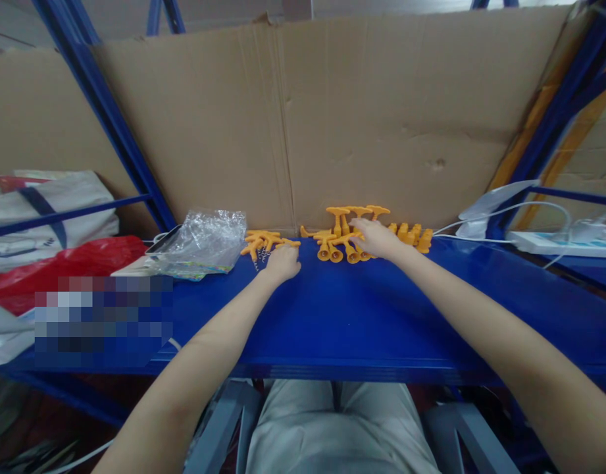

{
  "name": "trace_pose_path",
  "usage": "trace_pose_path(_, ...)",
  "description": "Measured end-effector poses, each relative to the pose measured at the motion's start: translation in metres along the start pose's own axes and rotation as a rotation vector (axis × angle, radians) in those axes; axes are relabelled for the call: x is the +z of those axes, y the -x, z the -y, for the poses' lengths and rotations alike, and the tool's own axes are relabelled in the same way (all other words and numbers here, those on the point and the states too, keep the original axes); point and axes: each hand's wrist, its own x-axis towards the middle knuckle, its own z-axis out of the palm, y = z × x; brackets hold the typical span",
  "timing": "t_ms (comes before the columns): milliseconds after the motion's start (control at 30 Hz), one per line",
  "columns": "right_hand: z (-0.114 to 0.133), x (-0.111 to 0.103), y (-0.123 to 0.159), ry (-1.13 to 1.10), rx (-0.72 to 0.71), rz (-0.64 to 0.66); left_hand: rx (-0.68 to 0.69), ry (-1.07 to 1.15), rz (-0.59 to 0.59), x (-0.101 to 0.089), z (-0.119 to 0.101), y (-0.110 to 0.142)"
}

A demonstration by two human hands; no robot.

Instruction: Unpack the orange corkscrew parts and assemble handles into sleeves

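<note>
My left hand [283, 263] is closed at the right end of a small pile of orange corkscrew handles [256, 245], some with dark metal spirals. An orange handle [291, 243] shows at its fingers, seemingly gripped. My right hand [376, 238] reaches into a group of orange corkscrew pieces, its fingers bent down onto one; the fingertips are partly hidden. Bell-shaped orange corkscrew bodies [335, 254] lie with their open ends toward me. Behind them stand orange T-shaped pieces [337, 212]. Short orange caps [424, 241] stand in rows right of my right hand.
A cardboard sheet [372, 118] walls off the back of the blue table [342, 316]. Clear plastic bags [208, 243] and a red bag [75, 263] lie left. A white power strip [564, 243] with cables sits right. Blue metal posts [110, 112] stand at the sides.
</note>
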Motion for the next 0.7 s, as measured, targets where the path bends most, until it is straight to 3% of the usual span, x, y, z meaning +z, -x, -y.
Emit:
trace_pose_path(133, -0.059, -0.012, 0.021, 0.114, 0.225, -0.062, 0.078, 0.044, 0.034, -0.001, -0.012, 0.007)
trace_pose_path(300, -0.111, -0.002, 0.052, 0.174, 0.391, -0.094, 0.111, 0.080, 0.073, -0.016, -0.027, 0.013)
trace_pose_path(500, -0.126, 0.011, 0.061, 0.170, 0.465, 0.026, 0.037, -0.041, 0.006, -0.023, -0.010, 0.010)
trace_pose_path(700, -0.123, 0.015, 0.061, 0.181, 0.514, 0.037, 0.006, -0.080, 0.191, -0.013, 0.007, 0.006)
